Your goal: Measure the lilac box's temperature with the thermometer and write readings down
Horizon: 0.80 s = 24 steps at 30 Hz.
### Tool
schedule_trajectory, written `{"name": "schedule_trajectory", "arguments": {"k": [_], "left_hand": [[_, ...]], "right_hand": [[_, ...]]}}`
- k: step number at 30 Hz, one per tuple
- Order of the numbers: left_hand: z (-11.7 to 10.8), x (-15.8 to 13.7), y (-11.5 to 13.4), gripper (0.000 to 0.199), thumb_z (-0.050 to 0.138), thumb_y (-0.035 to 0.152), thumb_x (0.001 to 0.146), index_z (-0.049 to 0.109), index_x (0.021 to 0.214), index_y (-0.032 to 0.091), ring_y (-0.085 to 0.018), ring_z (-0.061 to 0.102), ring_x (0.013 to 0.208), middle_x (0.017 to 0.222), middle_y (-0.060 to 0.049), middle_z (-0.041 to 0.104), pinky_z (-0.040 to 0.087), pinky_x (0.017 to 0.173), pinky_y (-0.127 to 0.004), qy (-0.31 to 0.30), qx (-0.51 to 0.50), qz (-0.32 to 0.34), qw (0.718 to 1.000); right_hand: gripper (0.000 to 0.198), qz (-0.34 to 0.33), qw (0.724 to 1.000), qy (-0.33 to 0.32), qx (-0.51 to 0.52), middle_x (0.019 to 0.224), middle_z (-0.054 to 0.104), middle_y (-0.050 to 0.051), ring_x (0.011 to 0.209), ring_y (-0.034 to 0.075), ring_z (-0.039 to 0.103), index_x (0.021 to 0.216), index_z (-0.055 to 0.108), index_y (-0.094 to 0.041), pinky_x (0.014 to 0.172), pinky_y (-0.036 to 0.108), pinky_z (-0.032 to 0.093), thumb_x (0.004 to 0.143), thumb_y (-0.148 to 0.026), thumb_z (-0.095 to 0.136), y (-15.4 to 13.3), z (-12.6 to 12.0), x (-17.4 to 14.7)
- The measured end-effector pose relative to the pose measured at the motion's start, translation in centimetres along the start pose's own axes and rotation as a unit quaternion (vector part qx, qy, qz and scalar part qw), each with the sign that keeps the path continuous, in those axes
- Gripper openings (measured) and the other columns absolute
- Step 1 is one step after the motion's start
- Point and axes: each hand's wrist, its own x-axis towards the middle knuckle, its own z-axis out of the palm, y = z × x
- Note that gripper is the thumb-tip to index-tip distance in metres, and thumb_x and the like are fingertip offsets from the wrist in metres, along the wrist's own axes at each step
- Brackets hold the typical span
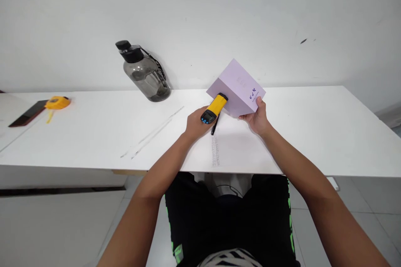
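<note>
My left hand is wrapped round a yellow and black infrared thermometer with a small display and blue buttons. Its front end points at a lilac box, close to the near face; I cannot tell whether they touch. The box is tilted, and my right hand grips its lower right corner, thumb on the printed face. Below the thermometer, a black pen lies partly hidden on an open spiral notebook with white pages.
A grey see-through water bottle with a black cap stands against the wall, left of the hands. Farther left on the white table lie a yellow tape measure and a dark flat object. The table's front edge runs just above my lap.
</note>
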Motion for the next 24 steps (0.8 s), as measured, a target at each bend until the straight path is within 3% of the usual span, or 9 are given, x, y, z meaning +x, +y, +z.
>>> {"name": "schedule_trajectory", "arguments": {"k": [9, 24], "left_hand": [[-0.11, -0.01, 0.19, 0.031, 0.072, 0.040, 0.084, 0.073, 0.110, 0.022, -0.026, 0.072, 0.097, 0.100, -0.006, 0.077, 0.051, 0.087, -0.032, -0.001, 0.000, -0.001, 1.000], [-0.12, -0.15, -0.03, 0.027, 0.073, 0.034, 0.083, 0.073, 0.108, 0.022, -0.024, 0.074, 0.094, 0.102, -0.004, 0.078, 0.054, 0.088, -0.031, 0.008, 0.022, 0.011, 1.000]], "right_hand": [[0.069, 0.003, 1.000, -0.003, -0.002, 0.101, 0.072, 0.004, 0.092, 0.026, 0.068, 0.115, 0.062, -0.029, 0.054, 0.031, 0.054, 0.075, -0.085, 0.062, -0.03, -0.14, -0.03], [0.072, 0.002, 0.999, -0.033, -0.012, 0.100, 0.070, 0.002, 0.081, 0.021, 0.064, 0.109, 0.061, -0.031, 0.054, 0.029, 0.054, 0.065, -0.088, 0.069, -0.34, -0.42, -0.06]]}}
